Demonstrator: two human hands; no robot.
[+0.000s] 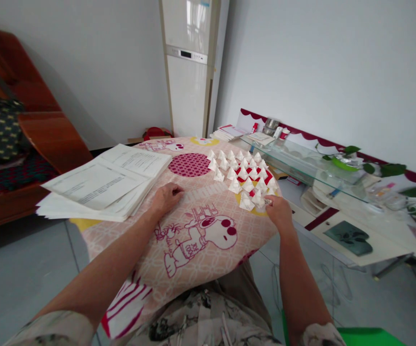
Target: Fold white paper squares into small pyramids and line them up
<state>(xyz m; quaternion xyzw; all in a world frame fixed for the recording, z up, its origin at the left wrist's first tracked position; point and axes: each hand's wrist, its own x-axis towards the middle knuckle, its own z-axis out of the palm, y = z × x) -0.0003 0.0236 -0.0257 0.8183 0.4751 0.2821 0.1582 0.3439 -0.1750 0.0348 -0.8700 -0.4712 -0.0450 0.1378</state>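
Note:
Several white folded paper pyramids [234, 186] stand in close rows on the right part of the round table. At their near right edge my right hand [280, 211] is closed, thumb and fingers pinching one small folded paper pyramid [267, 201], mostly covered by the fingers. My left hand [166, 198] rests on the patterned tablecloth [208, 269] with its fingers curled in and nothing visible in them. Just left of that hand lies a thick stack of printed paper sheets [102, 180], the top ones slightly askew.
A glass-topped low cabinet [301, 168] runs along the right wall, with cups, papers and a green-potted plant [348, 161] on it. A tall white air conditioner [188, 91] stands behind the table. To the left is a wooden sofa [55, 142]; a green stool [366, 336] shows below right.

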